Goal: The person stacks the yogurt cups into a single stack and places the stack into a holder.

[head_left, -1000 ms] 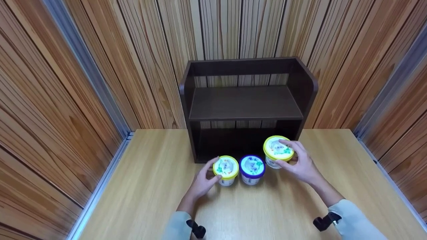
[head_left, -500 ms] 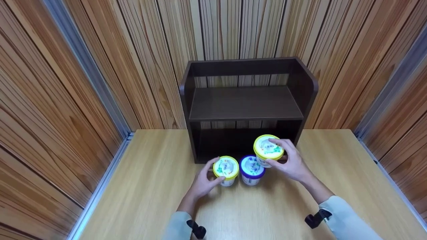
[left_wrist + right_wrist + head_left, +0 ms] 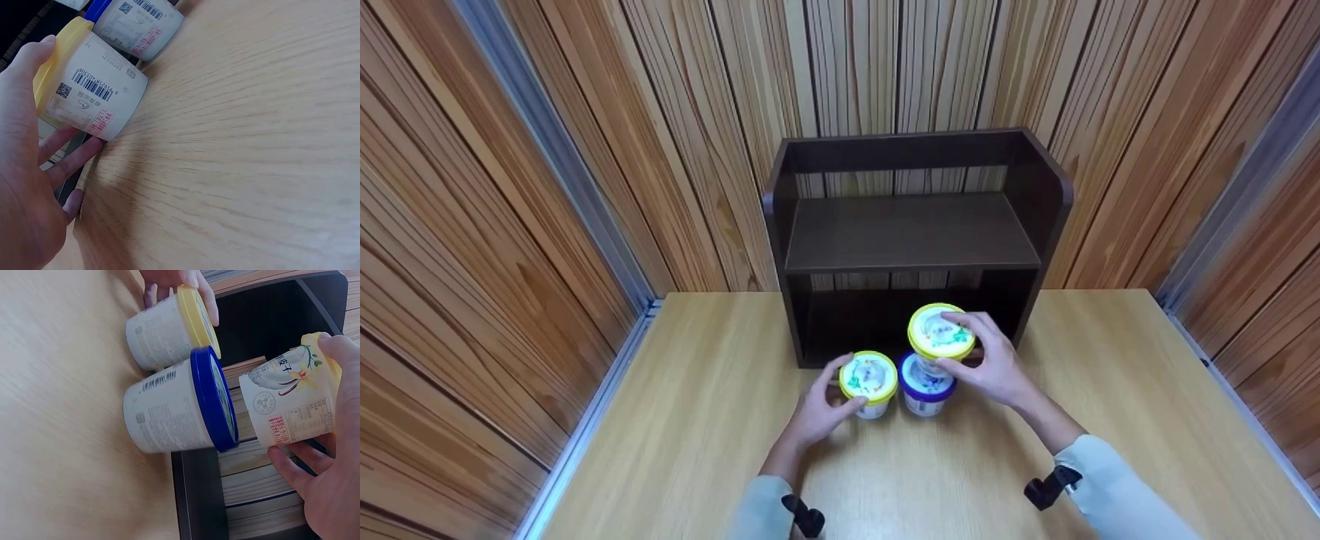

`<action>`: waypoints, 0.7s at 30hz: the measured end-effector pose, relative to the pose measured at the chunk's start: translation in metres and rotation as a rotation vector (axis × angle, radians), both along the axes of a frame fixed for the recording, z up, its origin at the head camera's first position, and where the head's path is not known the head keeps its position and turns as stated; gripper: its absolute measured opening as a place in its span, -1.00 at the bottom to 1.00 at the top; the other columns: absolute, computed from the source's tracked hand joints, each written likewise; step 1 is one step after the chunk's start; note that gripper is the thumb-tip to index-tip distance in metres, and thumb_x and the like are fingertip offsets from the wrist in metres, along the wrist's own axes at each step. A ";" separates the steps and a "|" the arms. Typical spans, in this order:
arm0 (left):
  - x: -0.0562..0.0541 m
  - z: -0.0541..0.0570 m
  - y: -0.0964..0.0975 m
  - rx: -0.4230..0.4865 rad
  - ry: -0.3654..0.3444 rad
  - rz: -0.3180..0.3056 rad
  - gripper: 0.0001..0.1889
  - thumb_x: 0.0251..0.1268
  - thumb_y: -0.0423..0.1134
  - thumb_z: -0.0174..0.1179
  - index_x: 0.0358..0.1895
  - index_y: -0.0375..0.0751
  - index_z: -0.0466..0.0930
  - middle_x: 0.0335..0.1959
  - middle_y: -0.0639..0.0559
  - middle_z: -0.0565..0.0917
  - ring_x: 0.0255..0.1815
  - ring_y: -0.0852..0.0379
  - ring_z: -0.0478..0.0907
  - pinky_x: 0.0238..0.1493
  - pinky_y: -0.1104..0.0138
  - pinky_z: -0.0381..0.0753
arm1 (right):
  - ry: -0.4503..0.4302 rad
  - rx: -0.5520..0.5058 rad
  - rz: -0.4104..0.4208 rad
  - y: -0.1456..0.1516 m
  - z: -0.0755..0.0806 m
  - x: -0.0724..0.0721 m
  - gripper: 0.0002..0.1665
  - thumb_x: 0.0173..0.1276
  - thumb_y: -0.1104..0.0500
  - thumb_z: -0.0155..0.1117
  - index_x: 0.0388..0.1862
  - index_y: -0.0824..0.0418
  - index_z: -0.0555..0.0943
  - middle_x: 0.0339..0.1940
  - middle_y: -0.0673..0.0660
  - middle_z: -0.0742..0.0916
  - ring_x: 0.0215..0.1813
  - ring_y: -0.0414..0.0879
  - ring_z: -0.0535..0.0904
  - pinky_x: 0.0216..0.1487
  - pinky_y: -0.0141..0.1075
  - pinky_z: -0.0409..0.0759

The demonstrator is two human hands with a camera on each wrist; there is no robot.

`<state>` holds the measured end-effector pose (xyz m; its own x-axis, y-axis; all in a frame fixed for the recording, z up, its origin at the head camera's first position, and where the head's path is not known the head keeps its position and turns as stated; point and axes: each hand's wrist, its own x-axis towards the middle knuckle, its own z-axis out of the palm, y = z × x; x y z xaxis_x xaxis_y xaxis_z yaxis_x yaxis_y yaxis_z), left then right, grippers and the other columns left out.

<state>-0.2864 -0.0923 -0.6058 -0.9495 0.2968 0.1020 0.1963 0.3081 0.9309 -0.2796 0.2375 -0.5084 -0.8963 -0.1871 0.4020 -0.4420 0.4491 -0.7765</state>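
Two white paper tubs stand upright side by side on the table in the head view, a yellow-lidded tub (image 3: pixel 867 379) and a blue-lidded tub (image 3: pixel 924 406). My left hand (image 3: pixel 816 411) grips the standing yellow-lidded one by its lid, thumb in front and fingers around the far side. A second yellow-lidded tub (image 3: pixel 940 334), pinched at the lid between thumb and fingers of my right hand (image 3: pixel 996 369), hangs over the blue lid. In the right wrist view the bottom of this raised tub (image 3: pixel 292 396) sits close over the blue lid (image 3: pixel 215 399), with a narrow gap showing.
A dark brown two-tier shelf (image 3: pixel 915 232) stands right behind the tubs against the wood-panelled wall (image 3: pixel 720 150). The light wooden table (image 3: pixel 697 420) stretches out on both sides and in front. Black wrist cameras (image 3: pixel 802 516) hang at both cuffs.
My right hand has carried the raised yellow-lidded tub leftward, from right of the blue-lidded tub to above it. My left hand and the two standing tubs have stayed put.
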 end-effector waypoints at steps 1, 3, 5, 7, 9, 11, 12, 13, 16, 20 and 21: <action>0.000 0.000 0.000 0.003 0.003 -0.001 -0.19 0.57 -0.02 0.47 0.76 0.17 0.30 0.55 -0.20 0.58 0.35 -0.18 0.70 0.40 -0.09 0.70 | -0.004 -0.002 0.003 -0.002 0.000 0.000 -0.17 0.34 0.24 0.72 0.57 0.15 0.61 0.39 0.27 0.62 0.42 0.15 0.59 0.13 -0.48 0.74; -0.001 -0.001 0.001 0.007 0.011 -0.003 -0.19 0.56 -0.03 0.47 0.76 0.16 0.31 0.54 -0.22 0.59 0.34 -0.19 0.71 0.40 -0.10 0.71 | -0.010 -0.004 0.006 -0.006 0.000 -0.001 -0.16 0.33 0.22 0.73 0.57 0.14 0.61 0.40 0.27 0.63 0.42 0.16 0.59 0.12 -0.46 0.74; -0.002 -0.001 0.001 0.010 0.018 -0.004 -0.19 0.55 -0.04 0.48 0.76 0.14 0.31 0.55 -0.23 0.59 0.33 -0.20 0.72 0.40 -0.12 0.71 | -0.015 -0.004 0.013 -0.010 0.000 -0.001 -0.16 0.33 0.21 0.73 0.57 0.14 0.61 0.40 0.26 0.63 0.42 0.14 0.58 0.11 -0.45 0.75; -0.002 -0.001 0.001 0.012 0.022 -0.003 -0.19 0.55 -0.05 0.48 0.76 0.13 0.32 0.56 -0.23 0.58 0.33 -0.20 0.72 0.41 -0.12 0.71 | -0.017 -0.003 0.021 -0.014 0.000 -0.002 -0.15 0.33 0.21 0.74 0.57 0.13 0.61 0.40 0.26 0.63 0.41 0.13 0.59 0.10 -0.44 0.76; -0.002 -0.002 0.001 0.011 0.025 -0.003 -0.19 0.55 -0.06 0.48 0.76 0.13 0.31 0.58 -0.23 0.58 0.34 -0.20 0.72 0.42 -0.13 0.71 | -0.020 0.000 0.028 -0.018 0.000 -0.002 -0.15 0.33 0.21 0.74 0.57 0.13 0.61 0.40 0.26 0.63 0.41 0.14 0.59 0.10 -0.44 0.76; -0.002 -0.002 0.001 0.011 0.028 -0.003 -0.18 0.55 -0.06 0.47 0.77 0.13 0.31 0.58 -0.23 0.58 0.34 -0.20 0.71 0.43 -0.14 0.71 | -0.024 0.000 0.034 -0.023 0.000 -0.003 -0.15 0.33 0.20 0.74 0.57 0.13 0.60 0.39 0.26 0.63 0.40 0.15 0.60 0.11 -0.43 0.77; -0.002 -0.002 0.001 0.012 0.028 -0.002 -0.18 0.55 -0.06 0.47 0.77 0.12 0.31 0.58 -0.23 0.58 0.34 -0.20 0.71 0.43 -0.14 0.71 | -0.025 0.000 0.038 -0.025 0.000 -0.003 -0.15 0.34 0.19 0.74 0.57 0.13 0.60 0.39 0.25 0.63 0.40 0.15 0.61 0.12 -0.42 0.77; -0.002 -0.003 0.001 0.012 0.028 -0.003 -0.18 0.56 -0.06 0.47 0.77 0.12 0.31 0.58 -0.23 0.58 0.34 -0.20 0.71 0.43 -0.14 0.71 | -0.028 -0.001 0.042 -0.027 -0.001 -0.003 -0.15 0.34 0.18 0.74 0.57 0.13 0.60 0.39 0.25 0.63 0.40 0.15 0.61 0.12 -0.41 0.77; -0.002 -0.002 0.000 0.011 0.023 0.000 -0.18 0.56 -0.06 0.47 0.77 0.12 0.30 0.58 -0.22 0.58 0.33 -0.19 0.71 0.42 -0.13 0.71 | -0.027 -0.005 0.053 -0.033 -0.002 -0.004 -0.15 0.34 0.17 0.74 0.58 0.12 0.60 0.38 0.24 0.63 0.39 0.11 0.61 0.14 -0.39 0.77; -0.001 -0.002 0.000 0.013 0.018 0.000 -0.18 0.55 -0.06 0.48 0.77 0.11 0.30 0.57 -0.21 0.58 0.32 -0.16 0.71 0.40 -0.08 0.71 | -0.006 -0.005 0.062 -0.042 -0.005 -0.005 -0.16 0.33 0.18 0.74 0.57 0.14 0.61 0.38 0.24 0.64 0.36 0.05 0.60 0.14 -0.39 0.76; -0.001 -0.002 0.000 0.013 0.019 0.000 -0.18 0.55 -0.06 0.48 0.77 0.11 0.30 0.56 -0.21 0.59 0.31 -0.15 0.71 0.39 -0.07 0.71 | -0.001 -0.005 0.065 -0.044 -0.005 -0.005 -0.16 0.34 0.18 0.73 0.57 0.14 0.62 0.38 0.24 0.65 0.35 0.03 0.60 0.14 -0.39 0.76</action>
